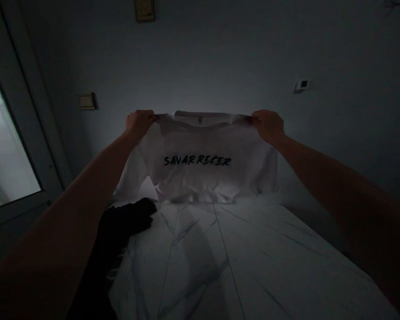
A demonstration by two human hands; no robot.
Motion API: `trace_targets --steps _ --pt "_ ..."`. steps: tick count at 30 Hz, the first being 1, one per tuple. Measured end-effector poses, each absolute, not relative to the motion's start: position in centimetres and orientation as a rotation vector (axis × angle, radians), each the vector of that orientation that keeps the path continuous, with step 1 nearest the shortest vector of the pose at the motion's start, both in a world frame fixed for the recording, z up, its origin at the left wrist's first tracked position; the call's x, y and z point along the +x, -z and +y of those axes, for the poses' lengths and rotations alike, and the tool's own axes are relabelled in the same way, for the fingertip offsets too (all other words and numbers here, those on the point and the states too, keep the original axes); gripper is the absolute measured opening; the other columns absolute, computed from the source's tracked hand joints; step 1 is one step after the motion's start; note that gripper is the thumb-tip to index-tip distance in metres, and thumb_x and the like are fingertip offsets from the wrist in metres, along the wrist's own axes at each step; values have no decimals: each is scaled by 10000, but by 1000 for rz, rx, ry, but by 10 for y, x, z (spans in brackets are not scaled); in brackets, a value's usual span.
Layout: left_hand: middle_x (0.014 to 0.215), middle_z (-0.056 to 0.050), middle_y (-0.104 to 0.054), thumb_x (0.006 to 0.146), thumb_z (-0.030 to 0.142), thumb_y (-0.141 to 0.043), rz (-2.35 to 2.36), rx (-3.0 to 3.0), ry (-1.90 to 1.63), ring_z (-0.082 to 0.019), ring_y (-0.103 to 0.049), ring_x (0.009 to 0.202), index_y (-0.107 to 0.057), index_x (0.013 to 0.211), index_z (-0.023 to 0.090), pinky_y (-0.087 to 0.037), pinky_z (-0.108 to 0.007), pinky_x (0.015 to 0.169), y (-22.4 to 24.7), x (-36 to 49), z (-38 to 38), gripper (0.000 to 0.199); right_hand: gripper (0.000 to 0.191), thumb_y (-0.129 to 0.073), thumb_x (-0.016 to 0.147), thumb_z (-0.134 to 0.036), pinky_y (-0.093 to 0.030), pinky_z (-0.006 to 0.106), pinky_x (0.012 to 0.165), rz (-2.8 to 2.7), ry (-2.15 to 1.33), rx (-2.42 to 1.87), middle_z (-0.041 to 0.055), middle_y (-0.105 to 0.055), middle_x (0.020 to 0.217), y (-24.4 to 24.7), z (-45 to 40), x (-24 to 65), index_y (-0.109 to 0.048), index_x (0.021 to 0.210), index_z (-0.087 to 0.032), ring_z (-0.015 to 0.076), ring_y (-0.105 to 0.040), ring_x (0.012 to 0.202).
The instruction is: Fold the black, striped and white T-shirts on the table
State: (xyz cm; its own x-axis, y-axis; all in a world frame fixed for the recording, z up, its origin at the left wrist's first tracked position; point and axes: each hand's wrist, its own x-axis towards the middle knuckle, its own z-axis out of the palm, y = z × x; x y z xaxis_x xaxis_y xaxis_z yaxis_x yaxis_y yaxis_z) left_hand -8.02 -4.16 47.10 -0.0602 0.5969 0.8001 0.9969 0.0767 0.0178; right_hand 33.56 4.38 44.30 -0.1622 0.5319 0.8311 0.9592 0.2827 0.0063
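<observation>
A white shirt (200,142) with dark lettering across its chest hangs stretched between my two hands above the far end of the marble-patterned table (253,249). My left hand (140,124) is closed on the shirt at its left shoulder. The right shoulder is pinched in my right hand (269,126). Between the hands the neckline faces up, and the lower part of the shirt reaches down to the tabletop, with creases along the bottom.
Dark cloth (120,231) lies along the table's left side, below my left forearm. Behind the table stands a wall with a switch plate (87,101) and a small white device (302,85). A door with a glass pane (6,146) is at the left.
</observation>
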Motion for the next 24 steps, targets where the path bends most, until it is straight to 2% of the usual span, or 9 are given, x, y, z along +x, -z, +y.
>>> trace_targets --steps 3,8,13,17,21,24 --pt "1165 -122 -679 983 404 -409 -1765 -1565 860 -290 -602 1095 -687 1090 203 -437 -387 888 -464 -77 -43 359 280 -409 951 -282 -412 339 751 -1785 643 -1311 129 -679 1021 -437 52 332 -675 940 -195 257 -590 945" --pt "1203 -97 -633 973 356 -391 -1774 -1626 1019 -266 -572 1104 -647 1125 252 -420 -364 904 -449 -86 -34 316 283 -400 871 -216 -436 368 809 -1792 537 -1230 135 -686 990 -427 67 334 -675 928 -184 271 -592 953" --pt "1090 -103 -643 949 393 -403 -1787 -1618 1199 -247 -573 1043 -637 1019 235 -416 -314 844 -429 -90 -24 291 269 -409 838 -250 -452 387 793 -1649 397 -1206 117 -683 927 -406 68 334 -667 895 -198 267 -596 903" --pt "891 -82 -642 950 394 -368 -1837 -1571 1386 -210 -575 920 -592 883 214 -410 -270 752 -405 -75 -27 295 250 -381 856 -312 -450 354 737 -1496 243 -1209 85 -652 841 -372 51 333 -611 832 -217 244 -579 843" --pt "784 -27 -608 924 372 -382 -1875 -1766 1377 -170 -551 786 -546 798 202 -409 -258 699 -339 -60 -64 268 305 -360 858 -448 -456 341 700 -1513 -28 -1229 80 -629 802 -301 8 338 -560 806 -225 230 -574 789" --pt "710 -2 -612 870 396 -433 -1979 -2235 1074 -166 -551 730 -552 725 207 -424 -255 661 -261 -60 -125 266 438 -376 799 -625 -477 357 614 -1740 -370 -1315 71 -612 704 -235 -51 357 -581 751 -240 238 -575 694"
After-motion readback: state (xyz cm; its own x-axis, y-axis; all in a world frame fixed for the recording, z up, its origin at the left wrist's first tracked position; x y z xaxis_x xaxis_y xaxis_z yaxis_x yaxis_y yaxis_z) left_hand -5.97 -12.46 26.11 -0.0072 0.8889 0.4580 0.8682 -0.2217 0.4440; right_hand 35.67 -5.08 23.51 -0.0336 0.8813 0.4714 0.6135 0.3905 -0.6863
